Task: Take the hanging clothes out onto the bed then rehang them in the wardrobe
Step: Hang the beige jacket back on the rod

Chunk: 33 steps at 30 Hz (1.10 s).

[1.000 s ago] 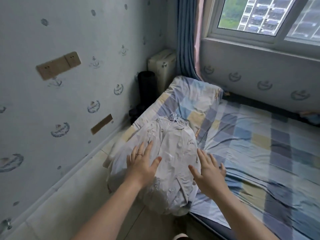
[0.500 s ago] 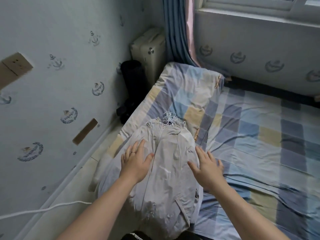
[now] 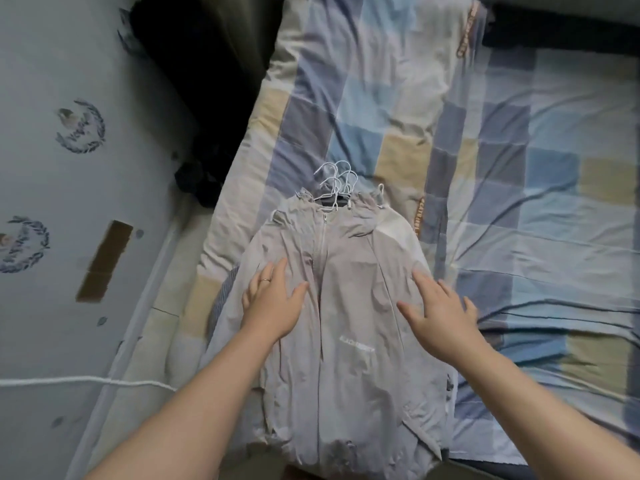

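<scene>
Two hands, head view: left hand [image 3: 273, 303] and right hand [image 3: 440, 306], fingers straight and spread, palms flat on a grey jacket [image 3: 346, 334]. Jacket lies on the checked bed [image 3: 519, 168]; white hangers [image 3: 335, 183] bunched at its collar.

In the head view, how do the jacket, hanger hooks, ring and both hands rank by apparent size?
Largest to smallest:
1. jacket
2. left hand and right hand, which look alike, so I won't rank them
3. hanger hooks
4. ring
</scene>
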Available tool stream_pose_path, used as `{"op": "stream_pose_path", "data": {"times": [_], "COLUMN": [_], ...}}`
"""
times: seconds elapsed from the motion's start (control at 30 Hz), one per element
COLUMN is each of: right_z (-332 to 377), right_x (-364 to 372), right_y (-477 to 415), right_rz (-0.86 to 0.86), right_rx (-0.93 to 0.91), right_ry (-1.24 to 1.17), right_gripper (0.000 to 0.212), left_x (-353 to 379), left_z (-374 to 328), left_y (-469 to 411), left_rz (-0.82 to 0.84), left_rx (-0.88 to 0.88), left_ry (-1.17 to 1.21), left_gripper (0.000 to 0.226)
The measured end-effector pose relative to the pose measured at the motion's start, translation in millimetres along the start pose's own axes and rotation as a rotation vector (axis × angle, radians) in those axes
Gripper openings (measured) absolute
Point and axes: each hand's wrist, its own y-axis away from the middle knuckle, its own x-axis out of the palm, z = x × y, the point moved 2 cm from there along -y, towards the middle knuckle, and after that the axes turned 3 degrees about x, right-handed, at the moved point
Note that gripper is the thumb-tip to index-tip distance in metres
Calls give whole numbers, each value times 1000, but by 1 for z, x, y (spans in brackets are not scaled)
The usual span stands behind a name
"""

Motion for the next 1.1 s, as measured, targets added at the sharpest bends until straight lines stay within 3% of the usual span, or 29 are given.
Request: {"op": "stream_pose_path", "data": {"times": [0.2, 0.3, 0.57, 0.67, 0.87, 1.0, 1.1], "right_z": [15, 21, 32, 36, 37, 29, 25], "right_x": [65, 87, 109, 104, 74, 43, 19], "right_y": [-113, -163, -237, -242, -213, -168, -119], "right_rz": [3, -33, -68, -55, -47, -62, -58], "right_rx": [59, 44, -5, 3, -39, -64, -47], "right_ry": [-34, -17, 99, 74, -58, -161, -251], "right_gripper": [65, 64, 62, 59, 55, 25, 15], "left_x": [31, 40, 51, 48, 20, -4, -25], "left_z": [38, 45, 43, 39, 35, 26, 17], "left_y": [-134, -185, -238, -239, -208, -176, -148], "left_rz": [-58, -110, -252, -312, -345, -256, -177], "left_rx": [4, 110, 247, 294, 406, 476, 511], "left_ry": [9, -33, -266, -232, 95, 197, 187], "left_gripper": [67, 65, 52, 38, 30, 24, 25]}}
